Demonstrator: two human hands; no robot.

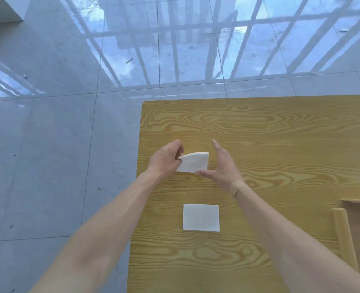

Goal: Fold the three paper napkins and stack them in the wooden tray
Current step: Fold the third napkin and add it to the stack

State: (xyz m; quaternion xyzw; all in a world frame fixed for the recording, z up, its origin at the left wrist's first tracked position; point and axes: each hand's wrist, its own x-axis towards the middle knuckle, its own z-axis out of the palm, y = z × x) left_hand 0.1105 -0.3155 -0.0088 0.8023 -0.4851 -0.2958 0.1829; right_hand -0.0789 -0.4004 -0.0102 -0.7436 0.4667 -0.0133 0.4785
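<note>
A white paper napkin [195, 163] is lifted at its left corner, which my left hand [166, 158] pinches between thumb and fingers. My right hand [221, 166] stands just right of it with fingers spread, its thumb touching the napkin's near right corner. A second white napkin [201, 217] lies flat and rectangular on the table, nearer to me. The wooden tray [344, 231] shows only partly at the right edge; its inside is mostly out of frame. No third napkin is in sight.
The light wooden table [259, 127] has its left edge just left of my left hand. Beyond it lies a glossy grey tiled floor [58, 134] with window reflections.
</note>
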